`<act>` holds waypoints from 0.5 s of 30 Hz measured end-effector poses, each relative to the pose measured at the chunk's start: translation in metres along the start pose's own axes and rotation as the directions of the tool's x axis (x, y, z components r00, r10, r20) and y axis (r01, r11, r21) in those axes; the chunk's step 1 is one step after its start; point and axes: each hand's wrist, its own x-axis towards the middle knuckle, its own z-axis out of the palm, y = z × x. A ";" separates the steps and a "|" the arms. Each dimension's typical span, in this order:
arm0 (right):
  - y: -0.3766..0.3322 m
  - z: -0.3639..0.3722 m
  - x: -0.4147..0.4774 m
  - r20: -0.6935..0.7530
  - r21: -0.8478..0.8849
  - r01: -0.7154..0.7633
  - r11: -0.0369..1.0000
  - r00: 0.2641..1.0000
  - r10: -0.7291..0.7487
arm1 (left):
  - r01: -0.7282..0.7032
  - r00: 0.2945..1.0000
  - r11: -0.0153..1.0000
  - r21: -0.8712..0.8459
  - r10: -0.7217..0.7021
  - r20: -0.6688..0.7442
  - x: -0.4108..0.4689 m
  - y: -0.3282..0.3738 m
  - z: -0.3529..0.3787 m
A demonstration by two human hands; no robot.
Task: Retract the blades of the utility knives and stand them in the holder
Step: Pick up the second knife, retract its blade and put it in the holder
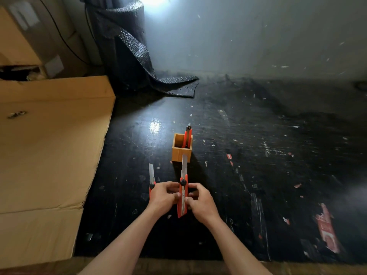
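Both bare forearms extend forward from the bottom edge and converge at centre. The left hand (163, 196) and right hand (200, 201) face each other, fingers curled inward, each gripping one side of a red plastic utility knife with extended steel blade (183, 193) held between them.

No legible text or labels anywhere.
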 end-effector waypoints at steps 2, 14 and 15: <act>-0.010 -0.010 0.001 -0.003 0.076 0.054 0.996 0.999 -0.054 | -0.042 0.999 0.997 -0.070 0.043 0.011 -0.003 0.015 -0.006; -0.107 -0.066 0.005 0.029 0.230 0.324 0.918 0.940 -0.339 | -0.263 0.958 0.918 -0.297 0.285 0.033 -0.018 0.124 -0.039; -0.115 -0.070 0.004 0.021 0.206 0.348 0.915 0.933 -0.360 | -0.285 0.952 0.910 -0.302 0.305 0.020 -0.020 0.131 -0.041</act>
